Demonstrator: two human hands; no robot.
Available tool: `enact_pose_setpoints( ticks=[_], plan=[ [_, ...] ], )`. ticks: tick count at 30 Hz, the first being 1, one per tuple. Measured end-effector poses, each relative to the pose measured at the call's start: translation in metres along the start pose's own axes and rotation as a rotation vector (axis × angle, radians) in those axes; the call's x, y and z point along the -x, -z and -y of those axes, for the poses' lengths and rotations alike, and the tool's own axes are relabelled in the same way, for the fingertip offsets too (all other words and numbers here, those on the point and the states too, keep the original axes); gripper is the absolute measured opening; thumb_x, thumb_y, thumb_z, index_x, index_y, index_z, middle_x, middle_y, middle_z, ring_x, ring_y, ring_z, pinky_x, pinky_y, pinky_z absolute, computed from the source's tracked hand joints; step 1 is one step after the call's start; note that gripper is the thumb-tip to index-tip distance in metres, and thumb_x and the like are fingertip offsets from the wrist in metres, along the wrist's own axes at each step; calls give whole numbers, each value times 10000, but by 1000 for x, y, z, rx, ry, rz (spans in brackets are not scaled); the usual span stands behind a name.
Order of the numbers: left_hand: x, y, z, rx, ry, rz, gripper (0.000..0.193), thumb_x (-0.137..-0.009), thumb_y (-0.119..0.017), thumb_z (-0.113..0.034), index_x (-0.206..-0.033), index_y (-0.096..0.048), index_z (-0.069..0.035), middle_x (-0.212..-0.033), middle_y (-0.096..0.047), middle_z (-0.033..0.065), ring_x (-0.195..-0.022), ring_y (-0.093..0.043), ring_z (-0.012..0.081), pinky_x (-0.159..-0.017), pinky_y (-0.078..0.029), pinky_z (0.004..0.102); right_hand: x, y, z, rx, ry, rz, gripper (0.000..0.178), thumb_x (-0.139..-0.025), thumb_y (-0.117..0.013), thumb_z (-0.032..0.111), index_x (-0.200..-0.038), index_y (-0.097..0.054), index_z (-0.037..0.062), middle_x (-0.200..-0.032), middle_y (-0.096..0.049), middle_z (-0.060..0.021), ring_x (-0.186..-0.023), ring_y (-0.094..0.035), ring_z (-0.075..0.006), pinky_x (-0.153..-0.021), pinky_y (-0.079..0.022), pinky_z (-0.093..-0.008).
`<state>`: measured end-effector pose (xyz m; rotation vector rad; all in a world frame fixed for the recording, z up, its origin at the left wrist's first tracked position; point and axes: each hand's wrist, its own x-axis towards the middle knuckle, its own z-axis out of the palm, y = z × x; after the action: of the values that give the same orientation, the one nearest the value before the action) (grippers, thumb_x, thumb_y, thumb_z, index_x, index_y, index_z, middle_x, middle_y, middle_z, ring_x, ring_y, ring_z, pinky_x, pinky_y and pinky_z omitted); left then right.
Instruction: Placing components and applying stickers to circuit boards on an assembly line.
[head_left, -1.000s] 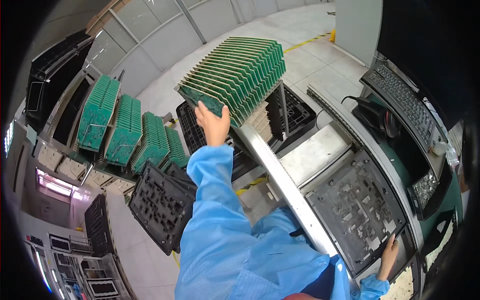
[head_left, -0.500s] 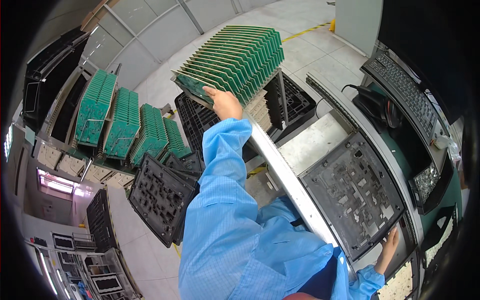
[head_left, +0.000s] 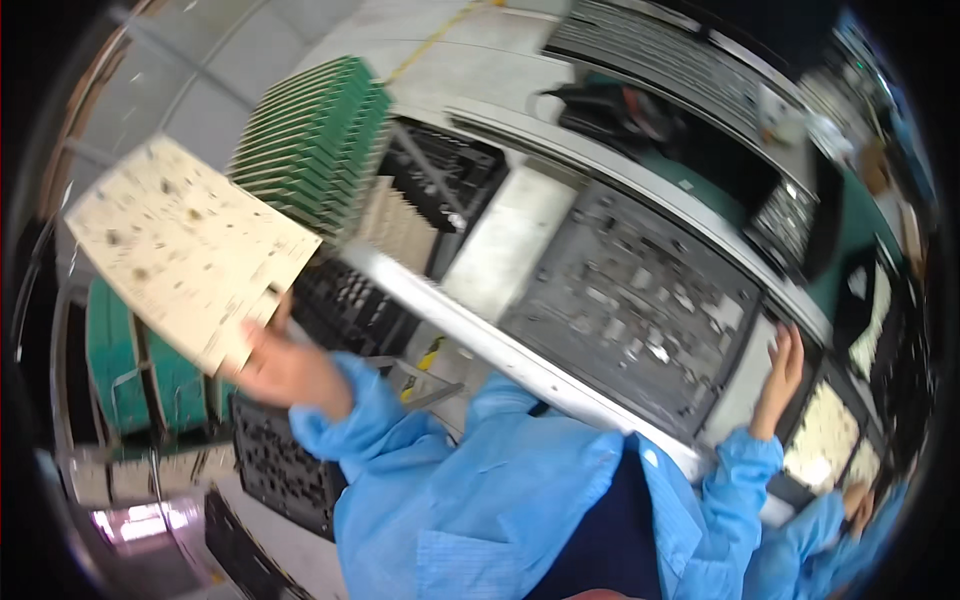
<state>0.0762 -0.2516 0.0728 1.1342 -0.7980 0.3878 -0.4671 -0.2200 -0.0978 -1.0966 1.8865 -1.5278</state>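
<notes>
Held up at the left is a circuit board, its pale cream face dotted with dark marks and a small notch near its lower corner. My left hand is closed on that corner, fingers partly behind the board. Beside it stands a stack of upright green circuit boards, spaced apart in a rack. A dark grey fixture tray with many cut-outs lies on the metal conveyor in front of me. My right hand is just past the tray's right edge, fingers stretched out and holding nothing.
More green boards stand in racks at the left, above a dark tray. A keyboard and a dark handheld scanner lie beyond the conveyor rail. At the lower right are another person's hands and a pale board.
My left hand has drawn one board away from the stack and swung it left, pale face showing. My right hand stays beside the tray, and the whole view has turned.
</notes>
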Motion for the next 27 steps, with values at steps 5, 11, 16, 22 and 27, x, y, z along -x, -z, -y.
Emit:
enact_pose_setpoints(
  ticks=[5,11,16,22,27],
  plan=[
    [-9,9,-3,305,317,570,471,-977,-463,-22,-1397,-290,102,-1175,-593,278,-938,-690,300,-662,-643,324,4,-6,24,-144,161,3,387,-1037,-472,181,-1370,-478,-17,-1299,-583,-173,-1220,-558,-249,-1028,-443,-373],
    [57,-95,34,584,777,1365,394,-941,-494,12,-1323,-395,10,-1122,-631,177,-860,-675,178,-635,-609,283,-1,-20,79,-442,207,472,834,-950,-468,584,-1531,-214,42,-1494,-361,-233,-1363,-397,-339,-1143,-303,-468],
    [115,-170,51,593,801,1761,383,-947,-506,-8,-1317,-406,-9,-1060,-668,122,-821,-681,150,-602,-588,252,-9,-13,89,-349,201,606,730,-977,-560,309,-1556,-167,98,-1384,-495,-208,-1195,-564,-254,-987,-472,-375],
    [164,-189,59,393,743,1889,315,-979,-497,-44,-1288,-435,-39,-1007,-681,105,-773,-659,118,-588,-571,247,-11,-22,61,-304,45,501,686,-888,-604,-56,-1494,-321,92,-1167,-625,-109,-1057,-624,-165,-906,-507,-292],
    [163,-192,73,267,668,1938,320,-942,-550,-11,-1255,-487,-37,-1112,-657,84,-896,-642,150,-687,-554,270,-12,-31,42,-267,-32,481,549,-882,-602,-59,-1389,-432,65,-1121,-634,-79,-1031,-611,-136,-937,-477,-280]
  ],
)
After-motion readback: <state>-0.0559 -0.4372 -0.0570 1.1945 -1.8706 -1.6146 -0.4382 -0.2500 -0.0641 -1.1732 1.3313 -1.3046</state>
